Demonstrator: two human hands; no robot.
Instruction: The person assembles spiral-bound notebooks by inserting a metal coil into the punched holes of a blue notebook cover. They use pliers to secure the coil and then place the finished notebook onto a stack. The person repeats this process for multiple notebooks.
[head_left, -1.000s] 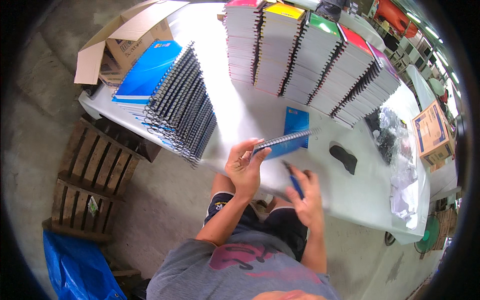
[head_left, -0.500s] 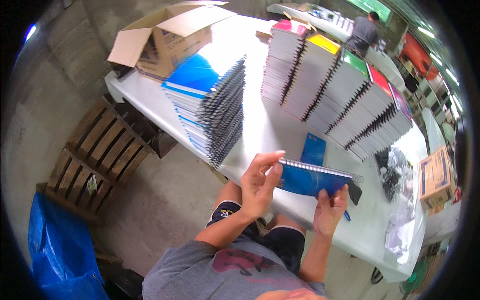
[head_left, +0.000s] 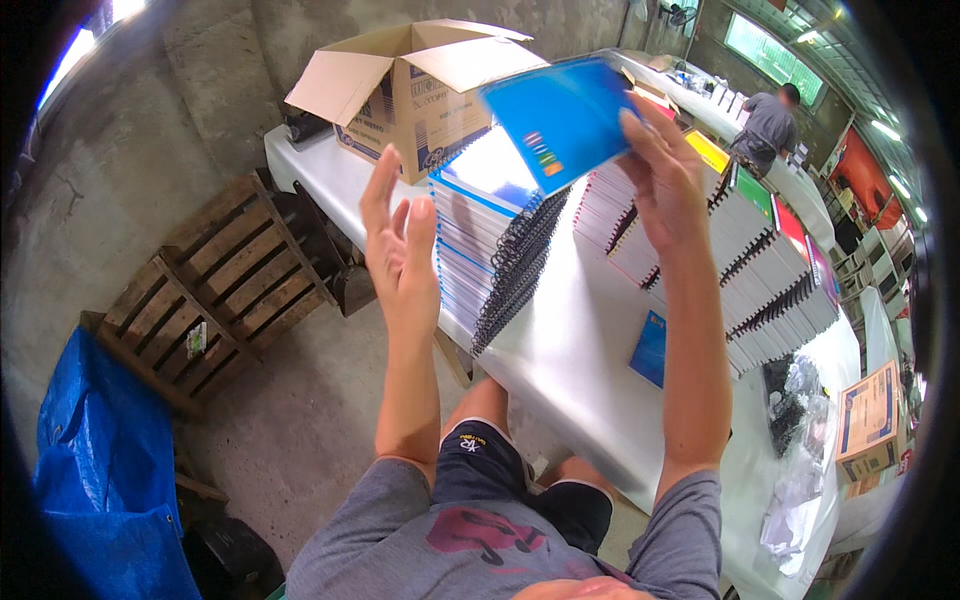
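Observation:
My right hand [head_left: 665, 185] grips a blue-covered spiral notebook [head_left: 560, 115] by its right side. The notebook is tilted above the near end of a tall stack of blue spiral notebooks [head_left: 475, 240], whose black coils face right. To the left of that stack, my left hand [head_left: 398, 225] is raised with its fingers apart and nothing in it. Another blue cover or notebook [head_left: 650, 348] lies flat on the white table [head_left: 580, 400], partly hidden by my right forearm.
An open cardboard box [head_left: 430, 110] stands behind the blue stack. Several tall stacks of notebooks [head_left: 760, 265] with coloured covers line the table's right. Clear plastic wrapping [head_left: 800, 430] and a closed carton [head_left: 868, 415] are at far right. A wooden pallet [head_left: 210, 290] is left; a person [head_left: 768, 125] works beyond.
The notebook went from both hands near the table's front edge up and left over the blue stack. My left hand let go and opened; the right keeps hold.

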